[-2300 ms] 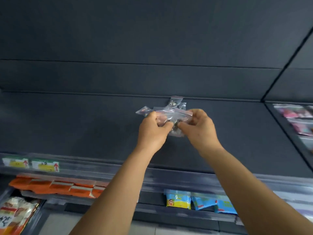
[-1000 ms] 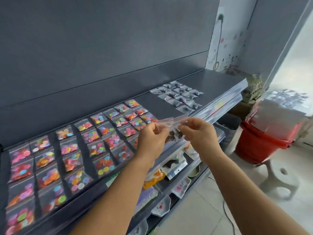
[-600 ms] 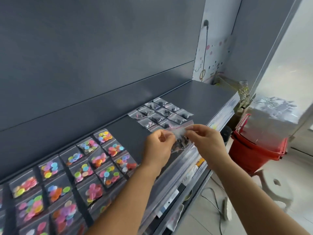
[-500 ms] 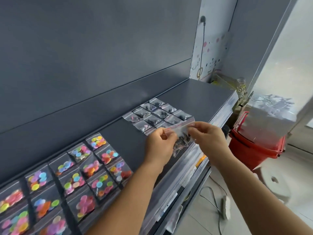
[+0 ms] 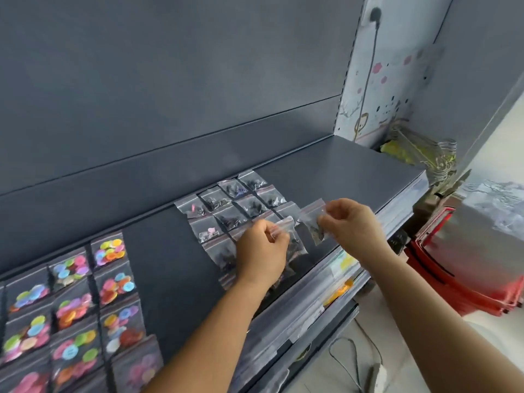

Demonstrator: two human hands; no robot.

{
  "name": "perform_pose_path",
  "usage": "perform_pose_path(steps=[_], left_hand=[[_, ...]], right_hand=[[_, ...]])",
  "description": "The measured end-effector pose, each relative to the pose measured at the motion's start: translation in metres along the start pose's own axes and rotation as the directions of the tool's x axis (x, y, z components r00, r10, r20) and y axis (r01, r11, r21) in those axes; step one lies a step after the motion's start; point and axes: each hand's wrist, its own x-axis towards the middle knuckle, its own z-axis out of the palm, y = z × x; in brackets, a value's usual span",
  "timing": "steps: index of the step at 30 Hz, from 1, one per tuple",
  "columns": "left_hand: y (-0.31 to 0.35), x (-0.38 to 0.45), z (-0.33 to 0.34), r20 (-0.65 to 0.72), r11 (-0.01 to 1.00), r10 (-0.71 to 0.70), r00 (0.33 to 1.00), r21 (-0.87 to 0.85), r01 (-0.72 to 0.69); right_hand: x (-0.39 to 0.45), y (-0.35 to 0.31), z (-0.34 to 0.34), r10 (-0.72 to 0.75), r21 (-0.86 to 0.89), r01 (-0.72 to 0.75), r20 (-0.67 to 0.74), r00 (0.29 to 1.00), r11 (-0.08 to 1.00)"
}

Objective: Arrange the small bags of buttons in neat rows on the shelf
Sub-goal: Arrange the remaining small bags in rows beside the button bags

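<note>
On the dark grey shelf (image 5: 348,168) lie rows of small clear bags of dark buttons (image 5: 235,205) in the middle. Rows of bags of colourful buttons (image 5: 85,293) fill the left part. My left hand (image 5: 262,251) pinches a small stack of clear bags of dark buttons (image 5: 292,239) above the front of the dark rows. My right hand (image 5: 351,222) holds one separate clear bag of dark buttons (image 5: 313,219) by its top edge, just right of the laid rows, hanging over the shelf.
The shelf's right part is bare grey surface up to a decorated white wall (image 5: 380,80). A clear price rail (image 5: 312,302) runs along the front edge. A red bucket (image 5: 467,265) with a plastic-wrapped block stands on the floor at right. Lower shelves hold packets.
My hands have drawn apart: the right hand has pulled one bag off the stack that the left hand keeps. The view has swung right along the shelf and closer.
</note>
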Motion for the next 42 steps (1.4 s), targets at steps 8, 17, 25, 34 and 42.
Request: perform_pose_path(steps=[8, 17, 25, 34, 42], left_hand=[[0.029, 0.000, 0.048, -0.168, 0.968, -0.086, 0.982, 0.218, 0.122], [0.037, -0.008, 0.058, -0.237, 0.851, -0.072, 0.969, 0.491, 0.184], [0.034, -0.026, 0.061, -0.010, 0.796, 0.157, 0.988, 0.593, -0.120], [0.027, -0.038, 0.064, 0.044, 0.823, 0.071, 0.997, 0.562, -0.083], [0.030, -0.040, 0.057, 0.101, 0.823, 0.050, 0.994, 0.559, -0.098]], right_hand=[[0.046, 0.028, -0.009, -0.057, -0.122, 0.101, 0.328, 0.943, 0.987], [0.051, 0.031, -0.008, -0.102, -0.330, 0.276, 0.459, 0.883, 0.903], [0.045, 0.039, -0.019, -0.459, -0.180, 0.611, 0.508, 0.729, 0.771], [0.044, 0.046, -0.019, -0.544, -0.126, 0.736, 0.594, 0.593, 0.665], [0.048, 0.047, -0.020, -0.546, -0.145, 0.771, 0.627, 0.556, 0.620]])
